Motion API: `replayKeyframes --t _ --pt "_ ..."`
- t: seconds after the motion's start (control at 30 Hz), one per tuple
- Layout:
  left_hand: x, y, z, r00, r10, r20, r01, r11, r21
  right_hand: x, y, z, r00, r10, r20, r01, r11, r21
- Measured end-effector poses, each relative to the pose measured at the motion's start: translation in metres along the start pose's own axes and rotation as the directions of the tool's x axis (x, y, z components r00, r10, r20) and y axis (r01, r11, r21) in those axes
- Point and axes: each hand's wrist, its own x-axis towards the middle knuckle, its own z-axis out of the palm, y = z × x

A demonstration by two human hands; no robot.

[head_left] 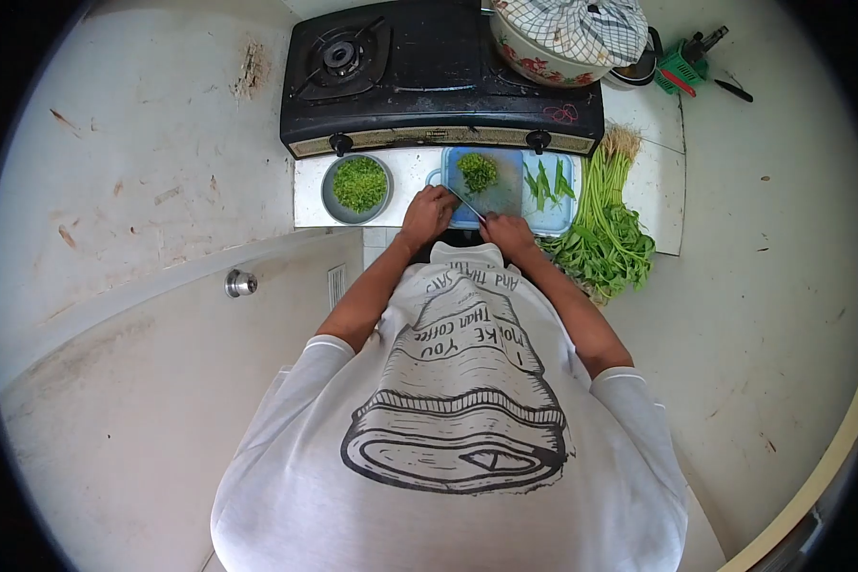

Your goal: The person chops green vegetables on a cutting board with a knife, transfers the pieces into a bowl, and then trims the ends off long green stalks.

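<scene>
My right hand (508,233) is wrapped round the handle of a knife (465,203), whose blade points up and left over a blue cutting board (496,197). By the blade's tip, my left hand (429,212) has its fingers curled together at the board's left edge; what they pinch, if anything, is hidden. A heap of chopped greens (477,173) lies on the board just beyond the blade. The board rests on a light blue tray (555,225), where several loose green leaves (546,184) lie to the right.
A grey bowl (327,195) of finely chopped greens stands left on the white counter (408,164). Rooted leafy greens (605,214) hang over its right front edge. Behind are a black gas stove (429,91), a cloth-covered flowered pot (548,67) and a green basket (682,67) with utensils.
</scene>
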Motion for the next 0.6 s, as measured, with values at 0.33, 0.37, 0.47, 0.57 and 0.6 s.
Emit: replayKeyframes --t 0.33,0.37,0.47,0.57,0.6 --pt "0.013 -0.026 -0.017 0.966 0.149 0.21 -0.13 0.986 -0.1 -0.002 -0.009 0.007 0.996 0.093 -0.009 -0.092 0.995 0.032" --pt "0.014 -0.028 -0.017 0.962 0.162 0.219 -0.142 0.984 -0.106 -0.002 -0.01 0.008 0.994 0.112 -0.005 -0.112 0.993 0.027" --pt "0.017 -0.033 -0.015 0.952 0.199 0.234 -0.179 0.978 -0.105 -0.006 -0.02 0.006 0.985 0.175 0.003 -0.175 0.984 0.027" --pt "0.019 -0.033 -0.015 0.945 0.231 0.23 -0.22 0.973 -0.074 -0.006 -0.027 0.002 0.974 0.227 -0.007 -0.227 0.973 0.043" --pt "0.02 -0.034 -0.016 0.942 0.232 0.242 -0.221 0.973 -0.074 -0.005 -0.028 0.003 0.972 0.236 -0.013 -0.235 0.971 0.047"
